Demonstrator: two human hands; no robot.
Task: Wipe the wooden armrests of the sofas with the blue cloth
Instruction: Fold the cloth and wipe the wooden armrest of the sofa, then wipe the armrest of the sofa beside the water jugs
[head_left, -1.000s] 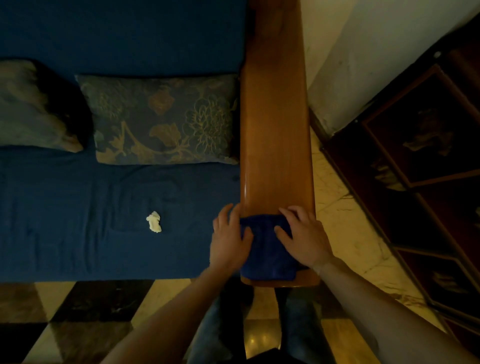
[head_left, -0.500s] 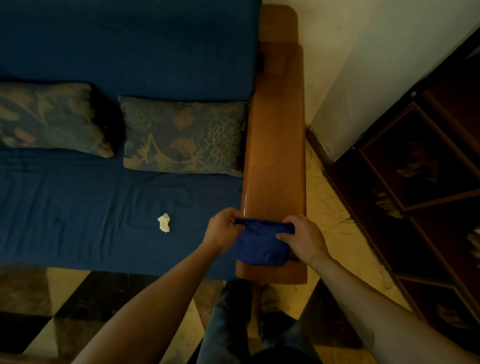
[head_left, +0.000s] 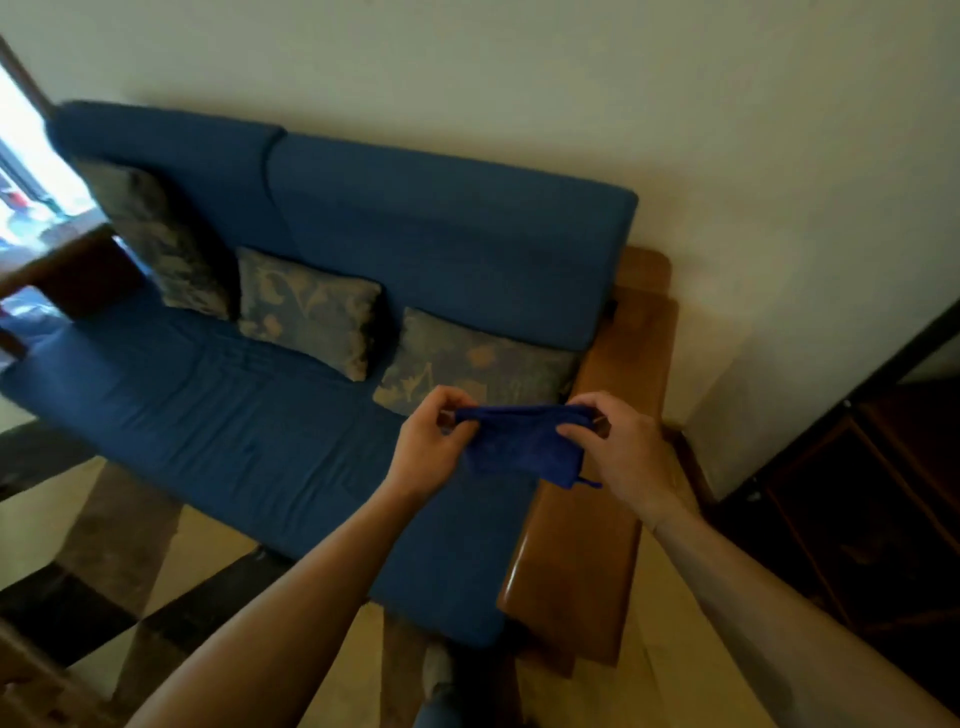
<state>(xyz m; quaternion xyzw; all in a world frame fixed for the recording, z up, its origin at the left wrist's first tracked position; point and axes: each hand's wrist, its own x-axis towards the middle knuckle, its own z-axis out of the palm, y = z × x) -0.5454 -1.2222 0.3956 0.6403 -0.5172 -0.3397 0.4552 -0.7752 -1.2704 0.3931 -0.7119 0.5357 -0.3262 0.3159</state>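
Note:
The blue cloth (head_left: 522, 441) is folded and held up in the air between both hands, clear of the wood. My left hand (head_left: 428, 447) pinches its left end and my right hand (head_left: 618, 452) pinches its right end. Below and to the right of the cloth runs the long wooden armrest (head_left: 576, 561) on the right side of the blue sofa (head_left: 291, 426). A second wooden armrest (head_left: 67, 265) shows dark at the sofa's far left end.
Three patterned cushions (head_left: 306, 312) lean against the sofa back. A dark wooden cabinet (head_left: 883, 493) stands to the right of the armrest, close to the cream wall (head_left: 727, 156). Checkered floor tiles (head_left: 171, 587) lie in front of the sofa. A bright window (head_left: 26, 171) is at far left.
Both hands lifted the cloth off the right armrest's near end and now hold it stretched in the air. My view rose and swung left, taking in the whole sofa.

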